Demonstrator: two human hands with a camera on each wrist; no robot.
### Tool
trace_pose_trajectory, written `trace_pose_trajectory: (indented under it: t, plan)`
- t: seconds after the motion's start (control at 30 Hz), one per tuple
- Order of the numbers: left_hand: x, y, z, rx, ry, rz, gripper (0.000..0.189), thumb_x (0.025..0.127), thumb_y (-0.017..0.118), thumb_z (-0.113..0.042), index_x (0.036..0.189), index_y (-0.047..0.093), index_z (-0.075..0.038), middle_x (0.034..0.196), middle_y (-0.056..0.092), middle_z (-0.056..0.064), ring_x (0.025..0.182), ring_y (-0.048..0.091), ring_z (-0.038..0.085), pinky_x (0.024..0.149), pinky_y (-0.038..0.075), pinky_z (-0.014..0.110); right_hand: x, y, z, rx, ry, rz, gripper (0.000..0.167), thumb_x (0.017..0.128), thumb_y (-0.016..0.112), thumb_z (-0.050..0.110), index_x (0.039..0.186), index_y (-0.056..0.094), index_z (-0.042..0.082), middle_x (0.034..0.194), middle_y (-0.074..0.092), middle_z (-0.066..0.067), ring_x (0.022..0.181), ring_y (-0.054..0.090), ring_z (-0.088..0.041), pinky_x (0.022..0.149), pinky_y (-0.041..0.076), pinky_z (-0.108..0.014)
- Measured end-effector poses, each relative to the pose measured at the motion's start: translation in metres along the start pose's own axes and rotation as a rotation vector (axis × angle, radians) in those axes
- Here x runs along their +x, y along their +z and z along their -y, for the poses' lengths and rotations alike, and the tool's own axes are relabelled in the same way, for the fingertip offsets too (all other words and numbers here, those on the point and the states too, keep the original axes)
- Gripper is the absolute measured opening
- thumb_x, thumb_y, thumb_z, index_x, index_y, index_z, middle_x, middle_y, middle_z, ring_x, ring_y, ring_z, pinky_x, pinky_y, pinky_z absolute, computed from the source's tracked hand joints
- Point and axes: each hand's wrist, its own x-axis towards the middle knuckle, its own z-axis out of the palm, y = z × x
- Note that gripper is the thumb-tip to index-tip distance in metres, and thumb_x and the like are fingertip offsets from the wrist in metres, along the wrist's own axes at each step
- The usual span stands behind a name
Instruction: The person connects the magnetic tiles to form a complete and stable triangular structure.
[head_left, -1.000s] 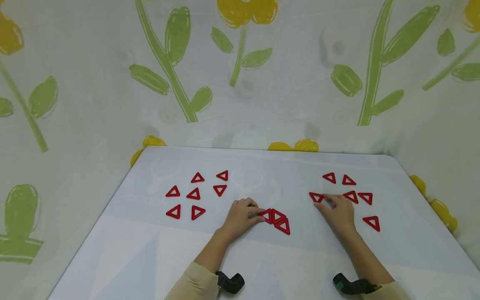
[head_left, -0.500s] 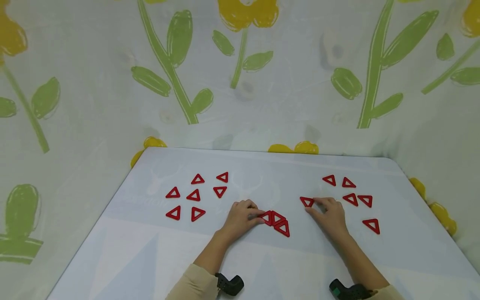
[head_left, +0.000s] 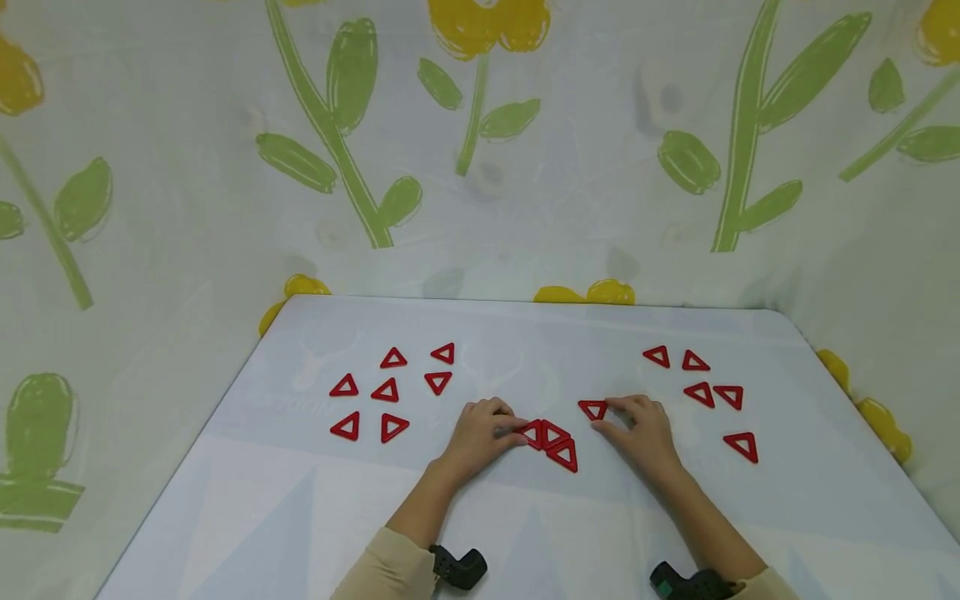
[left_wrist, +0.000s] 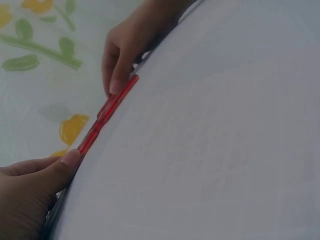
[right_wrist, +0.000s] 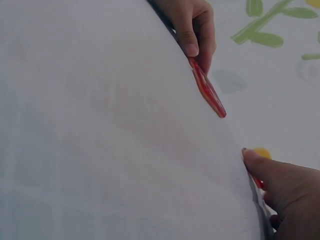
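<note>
In the head view, my left hand [head_left: 480, 433] pinches the leftmost red triangle frame [head_left: 539, 434] of a small joined group between thumb and fingers. Two more red triangles touch it, an upper one [head_left: 545, 433] and a lower one [head_left: 573, 455]. To their right, my right hand [head_left: 643, 435] pinches a separate red triangle [head_left: 591, 403] by its right side, a short gap away from the group. Both wrist views show the joined red triangles [left_wrist: 102, 117] nearly edge-on, low against the table. My right fingers largely hide their triangle in the right wrist view.
Several loose red triangles, such as one triangle [head_left: 354, 427], lie on the left of the white table [head_left: 315, 517]. Several more, including another triangle [head_left: 753, 448], lie on the right. A flower-patterned cloth [head_left: 570, 208] hangs behind the table. Black devices [head_left: 461, 569] sit at both wrists.
My right hand has moved left with its triangle, bringing it from beside the right-hand pieces close to the joined group. My left hand stays in place on its triangle.
</note>
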Motion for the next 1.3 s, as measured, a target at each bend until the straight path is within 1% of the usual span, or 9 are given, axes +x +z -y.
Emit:
trace_pose_trajectory:
  t: [0.1,0.2,0.33,0.53,0.77,0.93,1.1,1.23,1.3]
  plan:
    - [0.0,0.0,0.0,0.0,0.004,-0.002,0.026,0.081,0.073,-0.033,0.104,0.075,-0.022,0.094,0.059,-0.005,0.087,0.052,0.01,0.08,0.038,0.031,-0.001,0.003,0.003,0.007,-0.013,0.006,0.044,0.077,0.078,0.028,0.115,0.068,0.009,0.111,0.059,-0.012,0.1,0.048,-0.026,0.075,0.043,-0.038]
    - [0.0,-0.001,0.0,0.002,0.021,-0.007,0.026,0.081,0.073,-0.033,0.103,0.075,-0.021,0.094,0.059,-0.005,0.087,0.053,0.011,0.079,0.038,0.03,-0.003,0.005,0.006,0.014,-0.043,0.001,0.043,0.075,0.08,0.027,0.113,0.069,0.009,0.107,0.06,-0.011,0.097,0.049,-0.025,0.074,0.044,-0.038]
    - [0.0,-0.001,0.0,0.007,0.027,-0.008,0.026,0.08,0.073,-0.034,0.102,0.076,-0.021,0.094,0.059,-0.005,0.087,0.053,0.011,0.078,0.038,0.03,-0.004,0.006,0.009,0.018,-0.079,-0.011,0.043,0.073,0.081,0.026,0.11,0.07,0.008,0.102,0.061,-0.009,0.094,0.049,-0.024,0.072,0.043,-0.036]
    - [0.0,-0.002,-0.001,0.006,0.032,0.002,0.026,0.081,0.072,-0.035,0.104,0.075,-0.022,0.095,0.059,-0.005,0.088,0.053,0.011,0.079,0.037,0.031,-0.003,0.008,0.012,0.005,-0.113,0.0,0.044,0.071,0.082,0.027,0.11,0.07,0.01,0.101,0.061,-0.008,0.091,0.049,-0.022,0.071,0.04,-0.036]
    - [0.0,-0.003,-0.001,0.016,0.055,0.013,0.026,0.083,0.071,-0.033,0.107,0.074,-0.023,0.097,0.058,-0.005,0.09,0.052,0.012,0.08,0.037,0.032,-0.002,0.01,0.013,-0.008,-0.15,0.022,0.044,0.069,0.084,0.026,0.109,0.072,0.011,0.1,0.062,-0.006,0.093,0.05,-0.022,0.073,0.039,-0.037]
    - [0.001,-0.001,0.0,0.008,0.059,0.023,0.025,0.084,0.07,-0.032,0.107,0.074,-0.024,0.099,0.058,-0.004,0.092,0.051,0.012,0.083,0.037,0.034,0.0,0.01,0.013,-0.008,-0.203,0.034,0.042,0.068,0.084,0.025,0.107,0.073,0.014,0.099,0.062,-0.005,0.092,0.051,-0.022,0.075,0.038,-0.039]
    - [0.001,-0.001,0.0,0.012,0.061,0.023,0.025,0.084,0.07,-0.032,0.107,0.074,-0.024,0.098,0.057,-0.004,0.091,0.05,0.012,0.082,0.037,0.033,0.0,0.009,0.013,-0.001,-0.251,0.055,0.041,0.069,0.084,0.023,0.107,0.073,0.014,0.1,0.062,-0.006,0.094,0.051,-0.023,0.076,0.037,-0.041]
    - [0.001,-0.001,-0.001,0.017,0.062,0.029,0.024,0.084,0.069,-0.032,0.107,0.074,-0.024,0.099,0.057,-0.005,0.091,0.05,0.012,0.081,0.037,0.033,-0.001,0.007,0.014,0.015,-0.263,0.068,0.04,0.069,0.084,0.021,0.106,0.073,0.013,0.1,0.063,-0.007,0.094,0.051,-0.023,0.077,0.037,-0.042]
    - [0.001,-0.001,-0.001,0.011,0.062,0.02,0.025,0.083,0.07,-0.032,0.106,0.074,-0.024,0.099,0.058,-0.005,0.092,0.051,0.012,0.082,0.037,0.033,-0.001,0.007,0.014,0.026,-0.262,0.074,0.039,0.069,0.084,0.021,0.105,0.073,0.012,0.099,0.063,-0.006,0.093,0.051,-0.022,0.078,0.036,-0.041]
